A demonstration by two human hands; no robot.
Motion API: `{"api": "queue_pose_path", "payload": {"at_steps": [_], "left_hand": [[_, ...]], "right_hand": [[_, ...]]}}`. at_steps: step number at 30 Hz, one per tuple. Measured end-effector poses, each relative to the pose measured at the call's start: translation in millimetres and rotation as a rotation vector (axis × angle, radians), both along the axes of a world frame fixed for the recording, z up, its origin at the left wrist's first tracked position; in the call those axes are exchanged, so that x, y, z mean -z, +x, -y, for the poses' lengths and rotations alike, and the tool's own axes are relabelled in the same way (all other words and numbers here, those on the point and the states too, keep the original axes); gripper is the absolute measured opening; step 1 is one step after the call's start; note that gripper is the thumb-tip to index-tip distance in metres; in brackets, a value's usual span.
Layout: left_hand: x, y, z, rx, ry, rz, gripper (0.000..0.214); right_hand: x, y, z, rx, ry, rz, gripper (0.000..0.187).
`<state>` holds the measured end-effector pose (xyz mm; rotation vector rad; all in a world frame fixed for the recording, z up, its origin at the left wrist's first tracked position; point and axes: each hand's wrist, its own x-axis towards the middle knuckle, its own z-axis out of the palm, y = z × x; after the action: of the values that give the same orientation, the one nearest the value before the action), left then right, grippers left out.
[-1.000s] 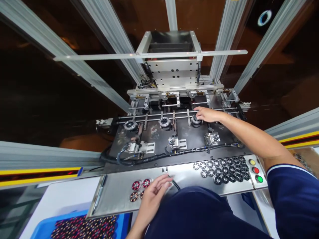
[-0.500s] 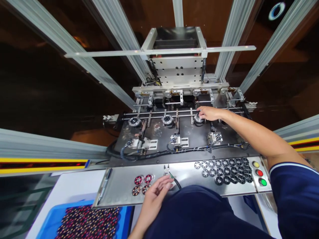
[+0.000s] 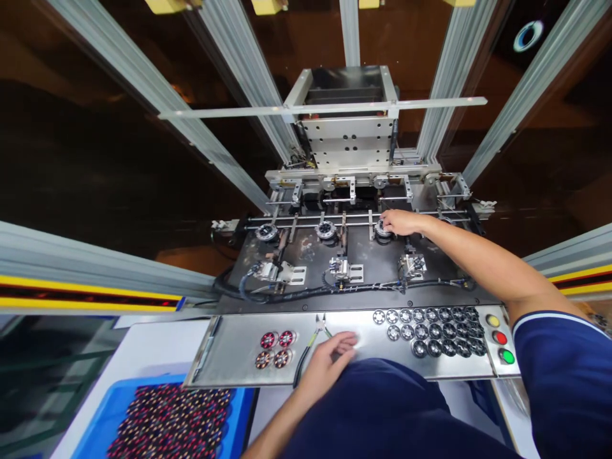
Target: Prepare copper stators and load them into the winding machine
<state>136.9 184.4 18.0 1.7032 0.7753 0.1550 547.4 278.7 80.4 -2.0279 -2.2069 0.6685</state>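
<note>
My right hand (image 3: 400, 222) reaches into the machine, its fingers closed on a round metal part (image 3: 382, 229) that sits on the right-hand fixture of the black plate (image 3: 373, 258). My left hand (image 3: 329, 358) rests on the steel shelf (image 3: 229, 357) near me, fingers loosely apart and holding nothing. Small cutters (image 3: 315, 328) lie just left of it, their dark handles running under its edge. Four red and copper wound parts (image 3: 275, 348) lie further left on the shelf.
Two more fixtures with round parts stand at the left (image 3: 266, 233) and in the middle (image 3: 326, 229). Rows of black round parts (image 3: 430, 330) cover the shelf's right side, beside yellow, red and green buttons (image 3: 500, 338). A blue bin (image 3: 95, 421) of wound parts stands at the lower left.
My left hand has slid right along the shelf, off the cutters, which now lie uncovered at its left. My right hand has stayed on the right fixture. The view shifted slightly.
</note>
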Motion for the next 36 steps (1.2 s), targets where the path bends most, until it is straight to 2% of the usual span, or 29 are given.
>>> {"api": "queue_pose_path", "payload": {"at_steps": [5,8,11,15,19,21,24,27,29,31,33,36], "left_hand": [[15.3,37,6,0.327,0.138,0.072,0.035],[24.5,52,9,0.439,0.256,0.066,0.045],[31.8,60,12,0.501,0.367,0.034,0.042],[37.4,58,16,0.530,0.484,-0.003,0.038],[44.1,50,21,0.513,0.557,-0.015,0.030],[49.3,46,23,0.492,0.576,-0.008,0.025],[57.4,45,28,0.445,0.591,0.010,0.019],[60.2,48,32,0.387,0.588,0.039,0.013],[54.8,51,31,0.342,0.571,0.072,0.011],[40.2,49,27,0.276,0.541,0.109,0.011],[15.1,40,18,0.178,0.502,0.139,0.013],[-38.0,17,0,0.011,0.456,0.171,0.025]], "right_hand": [[1.4,1,0,-0.003,-0.011,0.029,0.031],[0.3,0,1,-0.009,0.023,0.054,0.030],[-1.3,-3,7,0.007,0.093,0.087,0.029],[-4.8,-2,30,0.013,0.177,0.128,0.034],[-7.2,2,53,-0.079,0.128,0.146,0.072],[-6.7,5,58,-0.119,0.091,0.152,0.080],[-5.8,6,57,-0.147,0.063,0.167,0.082],[-10.2,3,53,-0.152,0.067,0.179,0.075],[-19.2,-1,51,-0.147,0.090,0.178,0.065],[-34.1,-10,53,-0.123,0.146,0.168,0.055],[-53.1,-29,61,-0.082,0.244,0.147,0.050],[-81.1,-81,90,-0.106,0.406,0.051,0.049]]}}
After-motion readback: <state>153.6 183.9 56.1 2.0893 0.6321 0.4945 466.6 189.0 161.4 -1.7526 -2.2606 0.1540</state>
